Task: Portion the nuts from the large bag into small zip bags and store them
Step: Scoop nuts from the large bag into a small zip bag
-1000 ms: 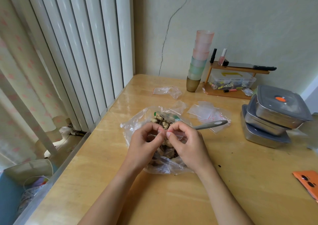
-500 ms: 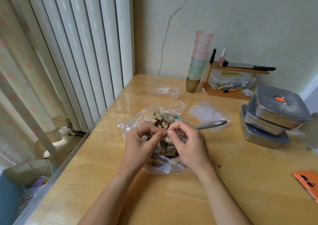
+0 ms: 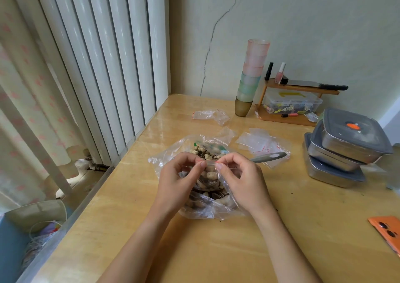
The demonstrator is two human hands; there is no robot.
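A large clear bag full of nuts lies open on the wooden table. Above it I hold a small zip bag holding a few nuts. My left hand pinches the left part of its red-lined top edge, and my right hand pinches the right part. A grey spoon handle sticks out of the large bag to the right, behind my right hand. A pile of unused small zip bags lies just beyond it.
Stacked metal containers with grey lids stand at the right. A stack of plastic cups and a small wooden shelf stand at the back wall. An orange phone lies near the right edge. A crumpled bag lies at the back.
My two hands have drawn slightly apart along the small bag's top edge. The small bag now hangs a little lower over the large bag.
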